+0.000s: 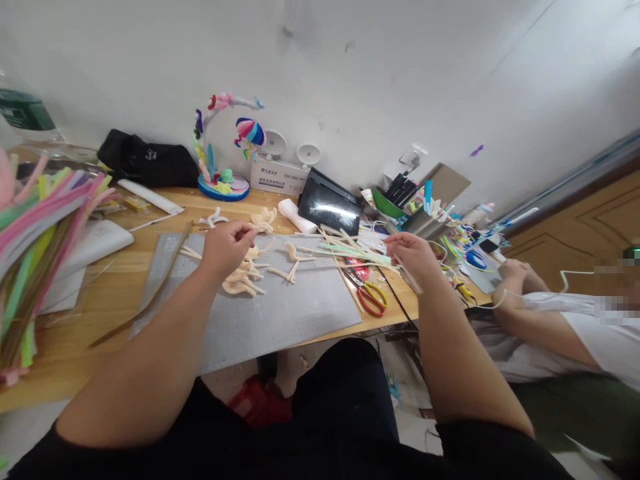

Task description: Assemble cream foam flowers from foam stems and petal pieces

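My left hand (pixel 231 245) is closed over the grey mat (pixel 300 313), its fingertips pinched together beside a cream flower-like piece (pixel 264 219); what they hold, if anything, is too small to tell. Several cream pipe-cleaner pieces (pixel 241 283) lie on the mat under and right of that hand. A smaller cream piece (pixel 289 272) rests further right. My right hand (pixel 411 255) has its fingers pressed together at the right end of a bundle of cream and pale green stems (pixel 350 250); whether it grips one is unclear. Red and yellow-handled scissors (pixel 373 298) lie below the bundle.
Colourful pipe cleaners (pixel 45 247) fill the left side. At the back stand a decorated arch model (pixel 223 187), a black pouch (pixel 147 160), a white box (pixel 277 177) and a glossy black case (pixel 330 203). Pens and tools crowd the right, near another person's arms (pixel 525 293).
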Motion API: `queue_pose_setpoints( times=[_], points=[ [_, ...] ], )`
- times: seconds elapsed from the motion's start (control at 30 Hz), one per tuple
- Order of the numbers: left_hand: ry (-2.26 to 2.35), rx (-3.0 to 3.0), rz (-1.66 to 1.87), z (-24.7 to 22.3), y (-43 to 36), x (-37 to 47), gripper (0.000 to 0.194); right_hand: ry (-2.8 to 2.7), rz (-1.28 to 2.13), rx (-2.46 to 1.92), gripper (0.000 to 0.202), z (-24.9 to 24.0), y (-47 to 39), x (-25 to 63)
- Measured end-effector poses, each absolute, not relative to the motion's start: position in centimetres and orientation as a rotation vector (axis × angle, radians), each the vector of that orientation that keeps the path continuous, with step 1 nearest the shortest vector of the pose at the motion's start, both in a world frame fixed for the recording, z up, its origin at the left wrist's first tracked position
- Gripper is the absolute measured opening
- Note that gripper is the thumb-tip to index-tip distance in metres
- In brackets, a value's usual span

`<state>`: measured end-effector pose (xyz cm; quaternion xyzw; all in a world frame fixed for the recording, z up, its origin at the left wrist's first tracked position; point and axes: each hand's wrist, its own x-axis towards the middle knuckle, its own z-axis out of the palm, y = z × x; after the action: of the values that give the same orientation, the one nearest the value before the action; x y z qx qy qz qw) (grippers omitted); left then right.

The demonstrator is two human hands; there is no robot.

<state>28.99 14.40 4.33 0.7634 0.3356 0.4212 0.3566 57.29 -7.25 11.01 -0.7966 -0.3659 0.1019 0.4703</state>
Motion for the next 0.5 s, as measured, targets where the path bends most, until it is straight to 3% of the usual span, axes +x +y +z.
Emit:
queue_pose_setpoints(
  times=[0.27, 0.5],
  points=[
    [0.863, 1.995, 0.960, 3.7, 14.6, 29.2, 0.016, -0.896, 0.429, -1.354, 0.016, 11.5, -0.6, 56.1],
    [0.490, 1.592, 0.651, 4.3, 13.2, 29.5, 0.028, -1.109, 0.579, -1.137, 0.018, 9.4, 3.6, 49.5]
  ],
)
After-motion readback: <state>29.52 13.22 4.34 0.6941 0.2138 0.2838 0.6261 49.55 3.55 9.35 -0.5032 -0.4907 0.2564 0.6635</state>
